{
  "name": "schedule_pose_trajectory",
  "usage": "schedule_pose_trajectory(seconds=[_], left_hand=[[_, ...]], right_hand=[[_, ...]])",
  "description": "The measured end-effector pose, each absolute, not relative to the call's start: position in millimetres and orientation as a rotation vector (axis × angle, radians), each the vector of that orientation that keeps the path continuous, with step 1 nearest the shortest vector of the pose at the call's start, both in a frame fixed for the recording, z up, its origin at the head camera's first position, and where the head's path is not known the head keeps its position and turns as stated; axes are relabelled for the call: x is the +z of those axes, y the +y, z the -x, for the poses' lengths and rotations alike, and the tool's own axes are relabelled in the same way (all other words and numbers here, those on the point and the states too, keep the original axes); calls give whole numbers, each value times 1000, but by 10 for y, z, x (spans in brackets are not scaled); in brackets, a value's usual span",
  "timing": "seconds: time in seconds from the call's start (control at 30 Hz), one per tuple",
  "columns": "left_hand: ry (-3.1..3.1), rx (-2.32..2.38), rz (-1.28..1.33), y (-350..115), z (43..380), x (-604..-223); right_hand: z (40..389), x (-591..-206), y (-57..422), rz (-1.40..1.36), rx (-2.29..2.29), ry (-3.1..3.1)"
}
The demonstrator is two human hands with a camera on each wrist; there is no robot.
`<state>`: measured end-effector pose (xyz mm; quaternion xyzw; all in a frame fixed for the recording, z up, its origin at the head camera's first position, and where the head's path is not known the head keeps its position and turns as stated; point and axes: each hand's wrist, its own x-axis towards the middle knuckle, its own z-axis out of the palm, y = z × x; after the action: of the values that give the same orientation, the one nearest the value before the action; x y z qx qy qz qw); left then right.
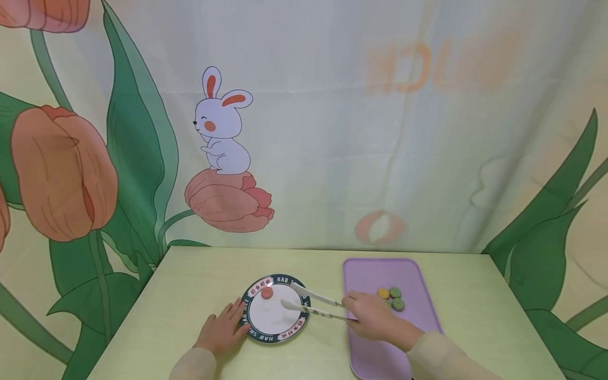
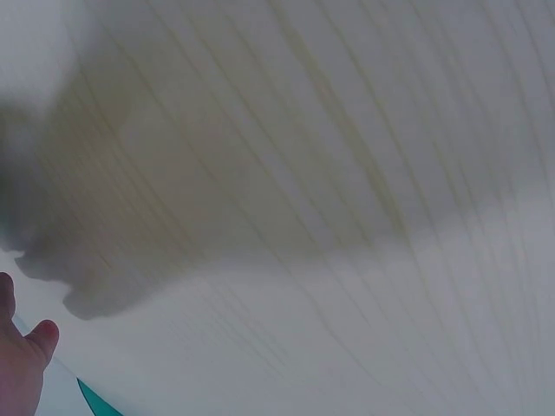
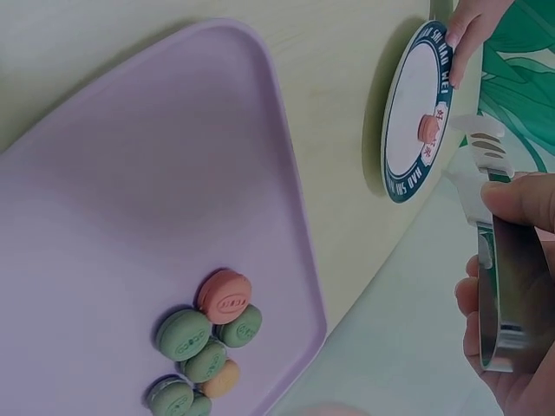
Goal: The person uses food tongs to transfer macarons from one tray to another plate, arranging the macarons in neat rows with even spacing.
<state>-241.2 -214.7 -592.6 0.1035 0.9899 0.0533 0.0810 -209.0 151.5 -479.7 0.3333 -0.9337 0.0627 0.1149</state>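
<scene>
My right hand (image 1: 375,315) grips a pair of metal tongs (image 3: 516,286) with pale tips. The two tips are spread apart over the right part of a round plate (image 1: 271,316), with nothing between them. A pink macaron (image 1: 267,292) lies on the plate near its upper left rim. At the plate's left edge my left hand (image 1: 222,328) rests with its fingers extended, touching the rim. Only part of the left hand (image 2: 22,364) shows in the left wrist view's lower left corner. In the right wrist view, green macarons (image 3: 184,334) lie grouped with another pink macaron (image 3: 225,295).
A purple tray (image 1: 380,269) lies on the table (image 1: 209,274) right of the plate, under my right hand. A yellow macaron (image 1: 383,293) sits among the green ones on it. Behind the table hangs a curtain (image 1: 313,158) printed with tulips and a rabbit.
</scene>
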Motion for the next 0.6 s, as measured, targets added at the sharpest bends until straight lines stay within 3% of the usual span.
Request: schedule_pose_trajectory(seconds=[0.6], left_hand=[[2991, 152, -333, -2167, 2412, -5954]], right_hand=[[2008, -4869, 1845, -904, 165, -2662]])
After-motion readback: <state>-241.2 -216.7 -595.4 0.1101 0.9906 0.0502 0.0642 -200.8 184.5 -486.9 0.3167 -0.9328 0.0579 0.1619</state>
